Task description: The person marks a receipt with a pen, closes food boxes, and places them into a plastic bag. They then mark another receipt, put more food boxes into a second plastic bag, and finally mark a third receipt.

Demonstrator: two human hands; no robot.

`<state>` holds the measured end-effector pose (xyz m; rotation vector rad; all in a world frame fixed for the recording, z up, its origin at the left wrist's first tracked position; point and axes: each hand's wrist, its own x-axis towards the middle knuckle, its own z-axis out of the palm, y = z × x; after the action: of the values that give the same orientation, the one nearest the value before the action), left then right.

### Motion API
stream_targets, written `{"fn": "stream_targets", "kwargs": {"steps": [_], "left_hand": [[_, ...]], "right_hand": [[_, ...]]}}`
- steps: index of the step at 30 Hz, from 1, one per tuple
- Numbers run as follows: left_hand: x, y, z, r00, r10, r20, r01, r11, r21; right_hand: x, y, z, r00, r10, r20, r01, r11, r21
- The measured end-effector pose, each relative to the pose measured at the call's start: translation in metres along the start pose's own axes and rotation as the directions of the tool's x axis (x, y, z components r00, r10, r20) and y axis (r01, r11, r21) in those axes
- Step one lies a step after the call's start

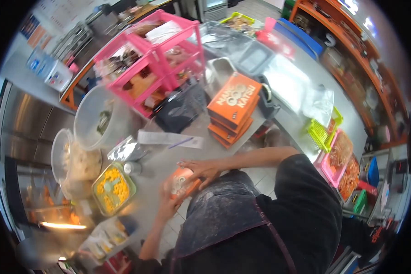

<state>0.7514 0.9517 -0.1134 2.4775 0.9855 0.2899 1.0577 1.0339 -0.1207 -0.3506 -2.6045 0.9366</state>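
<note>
Between my two hands, close to my apron at the edge of the metal table (153,166), is a small orange box (182,181). My left hand (168,201) holds its left side, with the fingers partly blurred. Over the box's upper right part lies my right hand (203,170), its fingers bent onto the lid and edge. A paper slip (153,139) with a purple pen (180,143) on it lies beyond my hands. Farther right, several orange boxes (234,101) with printed lettering are stacked unevenly.
Pink crates (137,86) stand at the back, beside a black bag (180,109). Left are clear tubs (93,121), a tray of yellow pieces (114,188) and a white-capped jar (132,168). A green basket (322,134) sits on the right.
</note>
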Motion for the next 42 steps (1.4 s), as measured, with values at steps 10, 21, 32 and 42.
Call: {"fn": "stream_targets", "kwargs": {"steps": [10, 21, 32, 42], "left_hand": [[0.028, -0.015, -0.009, 0.988, 0.126, 0.087, -0.122, 0.991, -0.045], [0.042, -0.015, -0.022, 0.991, 0.052, 0.125, -0.041, 0.995, -0.09], [0.069, 0.015, 0.011, 0.906, -0.331, -0.264, 0.275, 0.934, -0.226], [0.073, 0.023, 0.013, 0.888, -0.351, -0.296, 0.262, 0.917, -0.301]], "right_hand": [[-0.026, 0.001, 0.009, 0.975, 0.198, -0.1, -0.161, 0.941, 0.297], [-0.04, -0.001, 0.01, 0.955, 0.246, -0.165, -0.184, 0.929, 0.321], [-0.252, -0.066, -0.142, -0.092, 0.988, -0.123, -0.581, 0.047, 0.813], [-0.287, 0.014, -0.173, -0.402, 0.827, -0.393, -0.509, 0.155, 0.847]]}}
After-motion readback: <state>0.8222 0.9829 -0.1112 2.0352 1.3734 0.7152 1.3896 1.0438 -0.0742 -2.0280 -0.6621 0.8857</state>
